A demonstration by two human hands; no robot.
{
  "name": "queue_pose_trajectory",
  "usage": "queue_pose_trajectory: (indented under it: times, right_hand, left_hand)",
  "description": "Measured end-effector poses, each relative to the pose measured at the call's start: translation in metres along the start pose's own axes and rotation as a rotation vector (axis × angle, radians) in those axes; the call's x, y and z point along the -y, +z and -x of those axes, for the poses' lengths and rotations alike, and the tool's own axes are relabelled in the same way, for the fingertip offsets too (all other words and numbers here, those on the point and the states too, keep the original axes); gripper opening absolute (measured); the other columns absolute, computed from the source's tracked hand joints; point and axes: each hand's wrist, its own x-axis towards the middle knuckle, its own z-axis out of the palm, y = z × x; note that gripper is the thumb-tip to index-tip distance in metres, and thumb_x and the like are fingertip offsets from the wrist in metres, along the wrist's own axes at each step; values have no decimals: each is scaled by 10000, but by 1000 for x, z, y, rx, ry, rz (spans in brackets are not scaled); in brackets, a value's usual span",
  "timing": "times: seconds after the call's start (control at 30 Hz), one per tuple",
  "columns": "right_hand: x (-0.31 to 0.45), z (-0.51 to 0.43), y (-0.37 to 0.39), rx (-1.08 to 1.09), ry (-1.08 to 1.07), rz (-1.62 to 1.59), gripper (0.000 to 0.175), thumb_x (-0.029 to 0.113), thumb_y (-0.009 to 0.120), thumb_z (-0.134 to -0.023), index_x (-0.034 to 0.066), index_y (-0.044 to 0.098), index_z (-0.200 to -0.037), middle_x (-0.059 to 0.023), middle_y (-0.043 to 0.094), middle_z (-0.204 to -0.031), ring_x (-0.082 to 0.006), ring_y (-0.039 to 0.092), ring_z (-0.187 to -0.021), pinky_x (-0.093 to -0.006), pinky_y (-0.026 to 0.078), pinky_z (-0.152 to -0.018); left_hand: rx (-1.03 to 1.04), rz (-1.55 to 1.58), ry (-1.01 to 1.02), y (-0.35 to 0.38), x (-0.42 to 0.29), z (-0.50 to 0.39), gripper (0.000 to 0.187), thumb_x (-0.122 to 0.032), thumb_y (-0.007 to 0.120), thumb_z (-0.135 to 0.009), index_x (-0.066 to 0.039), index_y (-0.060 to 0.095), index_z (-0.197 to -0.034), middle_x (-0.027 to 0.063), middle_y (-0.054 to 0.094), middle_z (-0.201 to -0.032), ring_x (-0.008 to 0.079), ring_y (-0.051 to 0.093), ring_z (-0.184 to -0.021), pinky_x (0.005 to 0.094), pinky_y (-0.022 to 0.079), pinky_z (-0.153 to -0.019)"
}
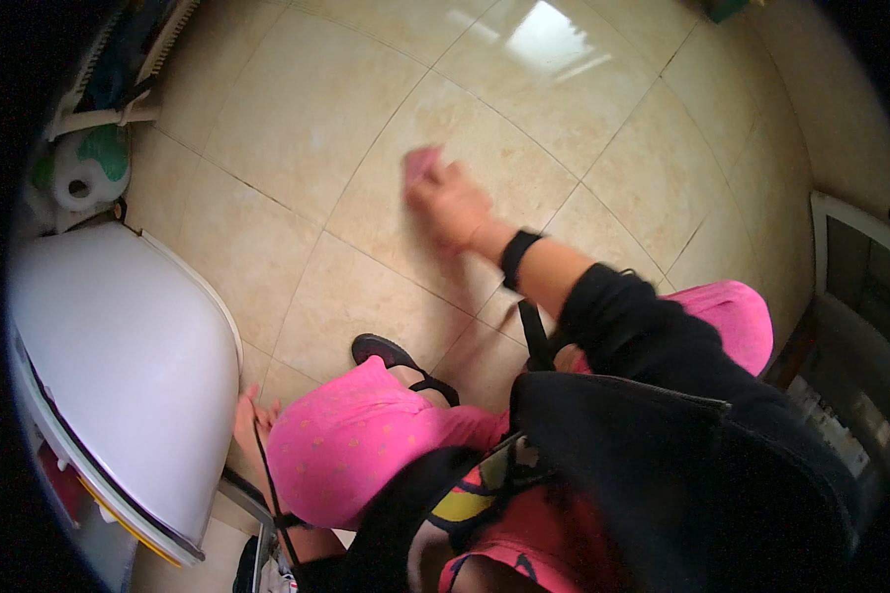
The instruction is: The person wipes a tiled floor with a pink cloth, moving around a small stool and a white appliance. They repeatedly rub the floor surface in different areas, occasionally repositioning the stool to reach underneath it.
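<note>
My right hand is blurred, low over the tiled floor, with its fingers around a small pink cloth or sponge. Which of the two it is, the blur hides. The pink piece appears to be against the tile. My left hand hangs beside my pink-clad knee, close to the side of a large white rounded appliance or container. Its fingers are spread, and I see nothing in them. Whether they touch the white side I cannot tell. A thin black cord runs across that wrist.
A white plastic jug with green parts stands behind the white body, below a pale rack. A dark panel in a white frame is at the right wall. My foot in a black sandal rests on the tiles.
</note>
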Motion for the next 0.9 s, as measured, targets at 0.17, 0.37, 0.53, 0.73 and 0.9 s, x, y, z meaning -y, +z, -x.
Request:
queue_pose_trajectory:
  times: [0.17, 0.37, 0.53, 0.73, 0.9]
  right_hand:
    - [55, 6, 29, 48, -110, -256, 228, 180, 588, -870, 133, 671, -1076, -166, 537, -1235, -368, 568, -1037, -433, 521, -875]
    - [-75, -27, -35, -401, -59, -617, 208, -23, 599, -795, 87, 711, -932, -140, 663, -956, -304, 632, -947, -379, 516, -828]
    - [-220, -38, -120, -751, 265, -438, 305, -27, 566, -803, 51, 692, -1070, -155, 697, -1039, -296, 658, -976, -365, 508, -879]
    - [-260, -66, -135, -668, 482, 61, 364, 46, 598, -775, 98, 685, -1125, -205, 644, -1140, -399, 592, -1096, -435, 474, -956]
    - [-146, -121, -70, -664, 114, -69, 233, 48, 587, -795, 82, 649, -1016, -205, 571, -1198, -389, 527, -1120, -478, 471, -914]
  left_hand:
    - [-95, 93, -156, -42, 30, 32, 396, -276, 470, -1036, 71, 587, -1189, 5, 394, -758, 128, 411, -708, 349, 487, -883]
    - [-3, 136, -136, -27, 31, 27, 407, -293, 475, -1031, 58, 564, -1216, 36, 471, -864, 155, 477, -822, 360, 465, -935]
    - [121, 107, -3, 17, -17, 34, 418, -308, 478, -1028, 47, 544, -1239, 62, 536, -952, 177, 532, -918, 370, 447, -978]
    - [129, -193, 605, 17, -64, 119, 446, -312, 447, -1036, 73, 512, -1252, 152, 582, -1088, 248, 555, -1054, 401, 415, -1000]
    - [143, -472, 884, 29, -62, 162, 455, -317, 457, -1024, 70, 523, -1253, 198, 557, -1217, 286, 532, -1144, 440, 390, -1046]
